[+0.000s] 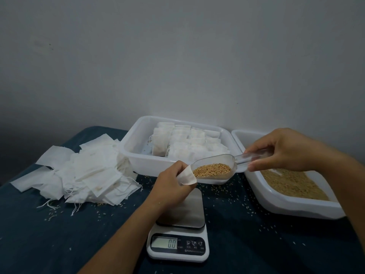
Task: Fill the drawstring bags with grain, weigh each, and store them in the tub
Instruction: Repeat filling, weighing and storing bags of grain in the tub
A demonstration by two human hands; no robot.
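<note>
- The left hand [173, 186] is pinching a small white fabric drawstring bag [186, 177] by its mouth, hovering just above the steel platform of the white digital kitchen scale [178, 230].
- The right hand [284, 150] is clamping the handle of a clear plastic scoop [215, 169], fingers closed around it; the scoop's lip is touching the bag's open edge, and golden grain [212, 170] is lying in its bowl.
- The scale's display is reading 0.0, with nothing resting on the platform.
- Behind the scale, a white rectangular plastic tub [130, 155] is holding rows of filled bags standing upright; its left end is showing bare floor.
- Right of the scale, a second white plastic tray [292, 206] is holding loose grain, its near rim tilting toward the table edge.
- Left of the scale, a heap of flat empty white bags [85, 175] is lying well apart from it.
- The dark blue cloth-covered table [59, 244] is lying open left of the scale, scattered with stray kernels.
</note>
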